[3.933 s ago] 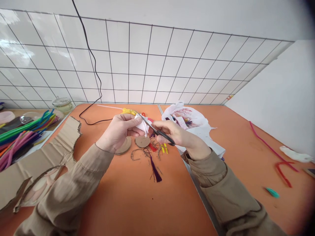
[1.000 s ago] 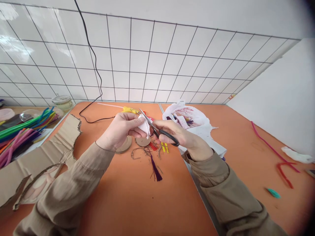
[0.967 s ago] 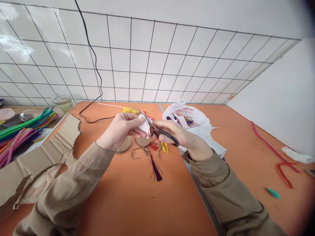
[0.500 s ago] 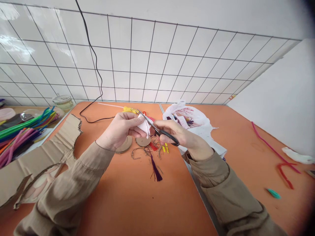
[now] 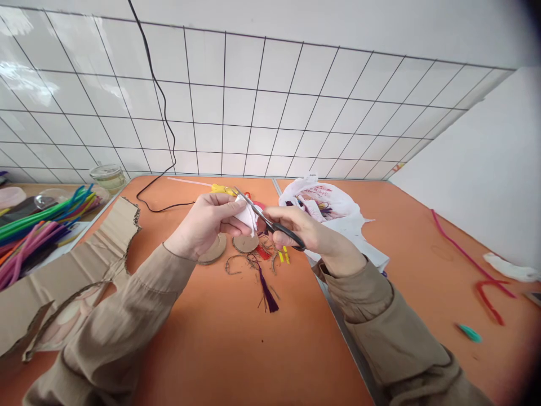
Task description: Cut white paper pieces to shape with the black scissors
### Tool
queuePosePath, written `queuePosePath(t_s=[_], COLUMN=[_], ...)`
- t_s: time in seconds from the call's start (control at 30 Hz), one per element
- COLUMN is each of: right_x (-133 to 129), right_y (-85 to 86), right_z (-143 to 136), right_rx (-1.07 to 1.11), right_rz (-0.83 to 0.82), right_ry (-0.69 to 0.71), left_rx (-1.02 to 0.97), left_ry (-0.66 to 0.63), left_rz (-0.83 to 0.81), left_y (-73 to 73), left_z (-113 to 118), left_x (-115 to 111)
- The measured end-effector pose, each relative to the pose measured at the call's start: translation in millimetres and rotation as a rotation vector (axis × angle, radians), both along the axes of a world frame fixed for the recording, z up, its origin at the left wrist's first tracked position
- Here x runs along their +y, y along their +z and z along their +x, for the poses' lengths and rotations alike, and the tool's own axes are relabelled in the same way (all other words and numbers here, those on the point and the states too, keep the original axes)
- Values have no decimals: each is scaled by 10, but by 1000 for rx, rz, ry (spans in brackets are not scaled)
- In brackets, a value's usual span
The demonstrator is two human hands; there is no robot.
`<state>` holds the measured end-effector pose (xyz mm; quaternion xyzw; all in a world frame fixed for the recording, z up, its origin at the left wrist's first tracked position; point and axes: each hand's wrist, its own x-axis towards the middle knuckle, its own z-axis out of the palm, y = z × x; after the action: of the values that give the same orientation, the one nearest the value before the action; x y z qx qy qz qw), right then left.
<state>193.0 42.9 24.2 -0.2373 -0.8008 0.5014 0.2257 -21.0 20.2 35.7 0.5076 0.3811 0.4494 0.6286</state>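
White piece [image 5: 244, 215] observed between the two hands, pinched by thumb and fingers of the left hand [image 5: 211, 221]. Right hand [image 5: 296, 226] grips black-handled scissors [image 5: 270, 225], blades at the piece's edge facing that hand. Both are above the orange table [image 5: 236, 338].

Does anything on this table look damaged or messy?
Yes: the cardboard sheet on the left has ragged edges and a curved cut-out, and thin brown scraps lie strewn near the purple tassel, which looks untidy.
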Motion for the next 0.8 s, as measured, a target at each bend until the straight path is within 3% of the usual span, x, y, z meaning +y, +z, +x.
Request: queuePosePath(t_s=[0.23, 0.8], right_x=[-19, 10], right_y=[17, -9], right_z=[-8, -11], right_rx=[56, 16], right_rz=[-48, -1], right_ry=[86, 40], left_rx=[2, 23], left_ry=[-7, 17], left_rz=[13, 8], left_y=[-29, -11], left_z=[3, 9], left_x=[-8, -22])
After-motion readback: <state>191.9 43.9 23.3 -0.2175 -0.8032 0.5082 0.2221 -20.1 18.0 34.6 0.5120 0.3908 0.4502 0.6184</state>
